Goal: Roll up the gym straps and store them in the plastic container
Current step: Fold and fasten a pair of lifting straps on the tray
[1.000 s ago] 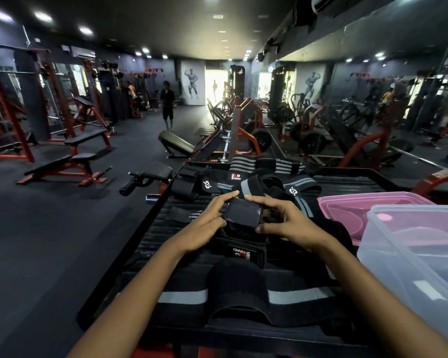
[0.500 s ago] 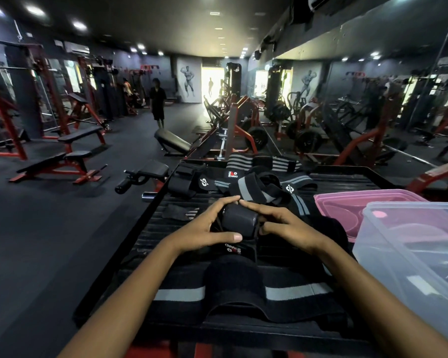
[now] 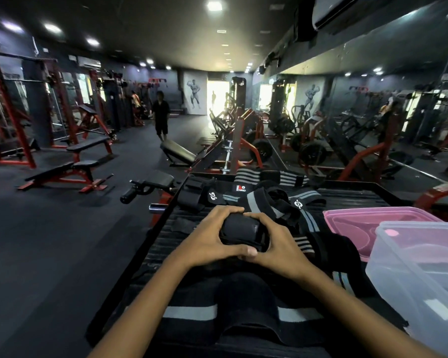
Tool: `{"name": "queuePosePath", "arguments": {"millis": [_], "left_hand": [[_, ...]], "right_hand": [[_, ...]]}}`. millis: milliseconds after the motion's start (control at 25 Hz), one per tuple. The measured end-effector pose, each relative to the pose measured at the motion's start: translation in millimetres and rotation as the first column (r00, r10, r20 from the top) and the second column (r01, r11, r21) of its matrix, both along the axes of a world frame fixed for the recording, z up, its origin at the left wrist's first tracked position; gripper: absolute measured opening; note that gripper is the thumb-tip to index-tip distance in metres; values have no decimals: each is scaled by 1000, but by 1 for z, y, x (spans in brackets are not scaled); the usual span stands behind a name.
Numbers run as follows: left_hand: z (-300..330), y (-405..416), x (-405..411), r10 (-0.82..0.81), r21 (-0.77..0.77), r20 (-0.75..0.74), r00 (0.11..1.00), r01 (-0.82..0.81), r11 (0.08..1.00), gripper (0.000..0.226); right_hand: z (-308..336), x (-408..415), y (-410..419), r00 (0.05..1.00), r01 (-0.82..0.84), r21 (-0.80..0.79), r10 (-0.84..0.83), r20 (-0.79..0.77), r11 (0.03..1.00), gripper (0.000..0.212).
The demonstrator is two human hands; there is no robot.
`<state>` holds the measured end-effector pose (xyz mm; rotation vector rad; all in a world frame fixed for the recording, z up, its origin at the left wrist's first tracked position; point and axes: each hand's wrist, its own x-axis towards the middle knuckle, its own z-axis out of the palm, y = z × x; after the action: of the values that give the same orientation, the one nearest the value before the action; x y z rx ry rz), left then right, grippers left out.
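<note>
White lettering on a black tag [image 3: 240, 188] among the far straps reads "HARD" beneath a red and white mark; the smaller word beside it is too small to read. 2 white round emblems sit on other straps, one on the far left [image 3: 213, 196] and one further right [image 3: 298, 203], with no legible words.

Both forearms reach in from the near edge and converge over the middle of the black slatted tray [image 3: 166, 236]. The left hand [image 3: 212, 236] comes from the near left, its fingers curled over the far side of a rolled black strap [image 3: 239, 232] and its thumb lying along the near side. The right hand [image 3: 272, 244] mirrors it from the right, fingers hooked over the far top of the roll and wrapped round its right end. The 2 hands meet at the near side of the roll, so each clasps it firmly and the roll sits enclosed between them, just above the tray.

A heap of loose straps [image 3: 264, 202], black with grey stripes, lies just beyond the hands. A wide black belt with a grey band [image 3: 189, 312] lies across the near end of the tray, under the forearms. On the right stands the clear plastic container [image 3: 409, 270], with a pink lid [image 3: 373, 215] just behind it.
</note>
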<state>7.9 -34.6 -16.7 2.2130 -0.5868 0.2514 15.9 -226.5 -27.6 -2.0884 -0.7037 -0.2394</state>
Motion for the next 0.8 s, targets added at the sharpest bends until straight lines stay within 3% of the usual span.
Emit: {"name": "queuePosePath", "arguments": {"millis": [120,360,520,600,680,800], "left_hand": [[5,32,-7,70,10,47,996,-71,997,76],[-11,93,-19,157,59,-1,988,-156,986,76],[-14,92,-20,174,83,16,985,-175,981,78],[-14,89,-20,187,83,43,982,-190,978,80],[-14,86,-20,204,40,78,976,-208,977,74],[-17,83,-19,206,6,120,971,-208,978,61]], "right_hand": [[4,-4,36,999,-22,46,23,-22,999,71],[-1,5,98,977,-208,-90,201,-72,974,73],[16,18,82,846,-385,-5,351,-401,923,71],[31,39,72,841,-291,120,314,-440,949,48],[38,72,76,925,-19,140,71,-374,990,34],[31,118,107,897,166,26,-140,-420,986,50]]}}
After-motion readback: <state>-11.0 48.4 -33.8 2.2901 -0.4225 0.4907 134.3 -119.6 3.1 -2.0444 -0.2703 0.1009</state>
